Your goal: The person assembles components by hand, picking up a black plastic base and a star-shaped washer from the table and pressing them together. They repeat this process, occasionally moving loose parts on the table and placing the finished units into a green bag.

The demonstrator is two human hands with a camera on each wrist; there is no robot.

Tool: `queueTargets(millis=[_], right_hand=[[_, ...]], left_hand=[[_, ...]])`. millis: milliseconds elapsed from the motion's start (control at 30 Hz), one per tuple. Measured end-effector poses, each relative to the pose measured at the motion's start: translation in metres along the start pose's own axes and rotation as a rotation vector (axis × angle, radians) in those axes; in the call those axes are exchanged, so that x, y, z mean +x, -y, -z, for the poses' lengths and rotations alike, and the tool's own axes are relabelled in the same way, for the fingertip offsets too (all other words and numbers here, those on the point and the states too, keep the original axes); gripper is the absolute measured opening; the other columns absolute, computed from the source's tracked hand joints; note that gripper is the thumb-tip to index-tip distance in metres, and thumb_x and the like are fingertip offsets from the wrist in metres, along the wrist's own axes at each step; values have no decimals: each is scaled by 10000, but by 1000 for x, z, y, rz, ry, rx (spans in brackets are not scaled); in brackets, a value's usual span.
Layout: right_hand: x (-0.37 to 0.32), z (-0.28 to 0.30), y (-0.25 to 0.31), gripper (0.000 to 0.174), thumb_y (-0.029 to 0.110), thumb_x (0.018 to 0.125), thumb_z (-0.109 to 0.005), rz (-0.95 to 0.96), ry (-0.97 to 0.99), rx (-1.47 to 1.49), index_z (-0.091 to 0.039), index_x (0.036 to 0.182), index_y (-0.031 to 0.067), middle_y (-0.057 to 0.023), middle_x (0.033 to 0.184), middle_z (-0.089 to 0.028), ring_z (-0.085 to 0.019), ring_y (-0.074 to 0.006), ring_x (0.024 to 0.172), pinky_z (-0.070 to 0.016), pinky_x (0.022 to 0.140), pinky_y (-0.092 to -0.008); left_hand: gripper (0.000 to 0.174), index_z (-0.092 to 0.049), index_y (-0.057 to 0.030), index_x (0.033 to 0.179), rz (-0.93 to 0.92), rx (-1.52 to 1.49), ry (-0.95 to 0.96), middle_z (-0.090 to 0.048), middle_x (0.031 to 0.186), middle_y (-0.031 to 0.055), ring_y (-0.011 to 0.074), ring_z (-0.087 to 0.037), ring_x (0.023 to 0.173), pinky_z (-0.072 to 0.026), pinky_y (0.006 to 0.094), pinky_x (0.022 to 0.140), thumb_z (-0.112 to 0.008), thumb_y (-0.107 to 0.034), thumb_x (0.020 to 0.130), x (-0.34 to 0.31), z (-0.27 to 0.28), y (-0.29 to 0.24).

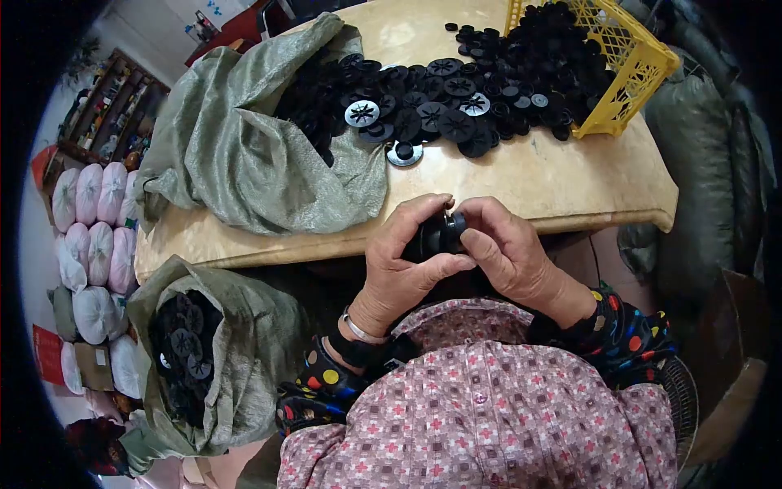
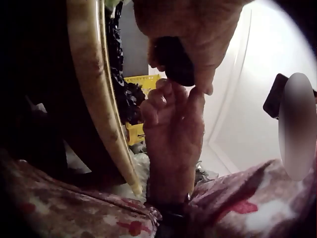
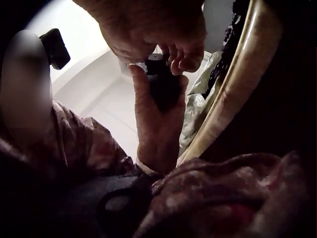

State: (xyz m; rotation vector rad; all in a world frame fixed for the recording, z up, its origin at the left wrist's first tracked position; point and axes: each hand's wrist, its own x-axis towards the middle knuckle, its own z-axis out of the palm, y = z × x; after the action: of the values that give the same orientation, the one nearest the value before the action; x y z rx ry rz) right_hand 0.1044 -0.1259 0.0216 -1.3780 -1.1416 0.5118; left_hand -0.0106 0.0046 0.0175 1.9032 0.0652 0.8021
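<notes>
Both hands meet just in front of the table's near edge, around a dark round plastic part (image 1: 440,238). My left hand (image 1: 399,251) curls its fingers and thumb about the wider black body, which also shows in the right wrist view as a dark shape (image 3: 166,91) in the palm. With thumb and fingers, my right hand (image 1: 515,254) pinches a smaller black round piece (image 1: 459,222) at the right end of that body. In the left wrist view the black body (image 2: 174,62) sits under the left fingers, right over the right fingertips. Fingers hide much of both pieces.
On the pale table (image 1: 562,183) lies a heap of black slotted discs (image 1: 423,102) and small caps, spilling from a yellow crate (image 1: 627,81). A green woven sack (image 1: 261,155) drapes over the left side. Another open sack (image 1: 244,359) of black parts stands below left.
</notes>
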Motion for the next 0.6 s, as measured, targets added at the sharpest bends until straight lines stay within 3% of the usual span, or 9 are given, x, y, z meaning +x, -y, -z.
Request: queueTargets(millis=[67, 233, 267, 300, 367, 400, 467, 533, 600], right_hand=[[4, 4, 5, 277, 167, 891, -546, 11, 30, -75, -452, 1095, 4, -121, 782, -575, -584, -240, 702, -468, 648, -318], [9, 4, 6, 288, 115, 860, -566, 51, 92, -133, -451, 1099, 3, -179, 875, -559, -582, -325, 793, -462, 673, -361], [11, 5, 4, 320, 99, 829, -590, 200, 107, -222, -454, 1104, 7, -180, 916, -547, -572, -327, 821, -466, 685, -367], [13, 6, 2, 355, 83, 799, -614, 350, 124, -311, -457, 1110, 11, -180, 957, -534, -562, -330, 849, -470, 697, -372], [14, 9, -2, 393, 77, 768, -634, 419, 167, -412, -458, 1113, 13, -175, 977, -527, -555, -335, 858, -475, 703, -378], [16, 12, -4, 431, 72, 736, -654, 495, 203, -515, -460, 1116, 14, -169, 997, -519, -548, -340, 867, -481, 709, -384], [17, 17, -6, 457, 76, 713, -669, 552, 247, -542, -463, 1116, 12, -159, 994, -526, -551, -337, 862, -487, 720, -388], [17, 20, -7, 462, 75, 711, -671, 587, 281, -558, -466, 1120, 9, -164, 985, -534, -549, -340, 871, -485, 715, -392], [14, 17, -8, 422, 78, 752, -646, 496, 214, -486, -466, 1127, 8, -174, 965, -548, -550, -352, 867, -481, 714, -394]], left_hand=[[597, -533, -8, 1165, -84, 66, -2, -588, 1071, 106, 177, -579, 957, -450, 274, 859, -799, -140, 648, 2, 1, -3], [537, -542, 2, 1136, 117, 9, -9, -599, 1026, 90, 170, -580, 937, -463, 271, 821, -774, -206, 697, -4, 2, -4], [537, -542, 2, 1136, 118, 8, -11, -599, 1026, 90, 170, -580, 937, -463, 271, 821, -774, -206, 697, -4, 2, -6], [515, -547, 0, 1129, 264, -177, -12, -602, 984, 66, 145, -579, 892, -467, 258, 791, -760, -227, 719, -4, 3, -9], [414, -562, -8, 1106, 487, -413, 35, -597, 873, 6, 67, -554, 754, -466, 213, 692, -704, -234, 791, -7, 7, -8], [414, -562, -8, 1106, 488, -412, 32, -597, 873, 6, 67, -554, 754, -466, 213, 692, -704, -234, 791, -6, 9, -8], [353, -570, -10, 1091, 755, -667, 118, -604, 837, 6, 50, -540, 704, -454, 196, 646, -669, -212, 819, -4, 12, -11], [326, -571, -9, 1085, 747, -723, 148, -600, 840, 9, 53, -543, 715, -458, 202, 646, -647, -200, 832, -3, 9, -12], [323, -586, -6, 1052, 674, -515, 24, -600, 843, 12, 80, -554, 745, -468, 230, 675, -666, -202, 807, -2, 0, -16]])
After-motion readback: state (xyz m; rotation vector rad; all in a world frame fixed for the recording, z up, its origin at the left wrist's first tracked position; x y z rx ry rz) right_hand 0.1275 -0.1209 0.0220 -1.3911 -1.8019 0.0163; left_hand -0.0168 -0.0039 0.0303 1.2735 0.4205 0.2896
